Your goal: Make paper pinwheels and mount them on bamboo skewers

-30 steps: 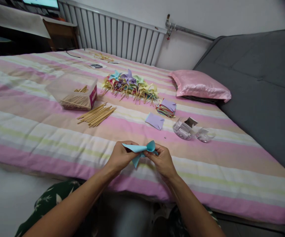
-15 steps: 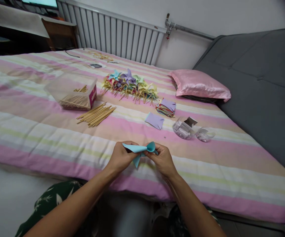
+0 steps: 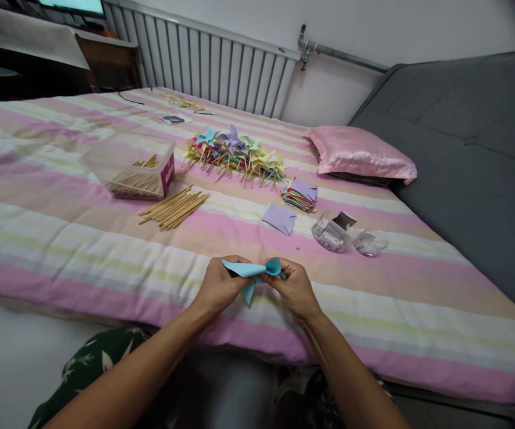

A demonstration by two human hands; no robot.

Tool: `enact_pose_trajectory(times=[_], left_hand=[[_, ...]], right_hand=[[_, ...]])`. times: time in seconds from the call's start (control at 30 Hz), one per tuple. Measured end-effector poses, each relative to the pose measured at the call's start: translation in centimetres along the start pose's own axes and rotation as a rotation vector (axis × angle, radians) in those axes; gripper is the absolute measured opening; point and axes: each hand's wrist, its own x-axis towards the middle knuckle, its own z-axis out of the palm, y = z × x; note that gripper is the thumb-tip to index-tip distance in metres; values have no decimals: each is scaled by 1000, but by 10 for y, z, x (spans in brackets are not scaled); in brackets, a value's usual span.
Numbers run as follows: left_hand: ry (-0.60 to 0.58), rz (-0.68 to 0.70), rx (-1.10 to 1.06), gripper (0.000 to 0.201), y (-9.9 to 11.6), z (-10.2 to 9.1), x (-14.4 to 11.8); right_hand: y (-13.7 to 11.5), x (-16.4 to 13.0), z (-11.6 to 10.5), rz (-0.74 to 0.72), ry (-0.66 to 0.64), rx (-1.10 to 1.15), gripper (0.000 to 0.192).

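Observation:
A light blue paper pinwheel piece (image 3: 249, 270) is held in both hands above the bed's near edge. My left hand (image 3: 221, 286) pinches its left and middle part. My right hand (image 3: 293, 286) grips the right side, where one corner curls over into a loop. Another corner points down between the hands. Fingertips behind the paper are hidden. Beyond the hands lie a couple of flat lilac paper squares (image 3: 279, 218) with slit corners, and a taller stack of coloured squares (image 3: 300, 194).
Finished pinwheels (image 3: 234, 152) lie in a pile. Thin wooden sticks (image 3: 177, 207) rest beside a clear plastic box (image 3: 127, 161) holding more. An open clear container (image 3: 331, 231) stands at right, before a pink pillow (image 3: 364, 154). A striped sheet (image 3: 105, 250) covers the bed.

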Motion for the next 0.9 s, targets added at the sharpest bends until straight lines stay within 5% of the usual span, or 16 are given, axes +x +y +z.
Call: enact_pose_trajectory(times=[0.63, 0.9], left_hand=[[12, 39, 6, 17, 5, 2, -1], [-51, -91, -134, 21, 5, 6, 3]], right_hand=[[-2, 4, -1, -7, -10, -12, 15], [1, 1, -3, 42, 42, 38, 17]])
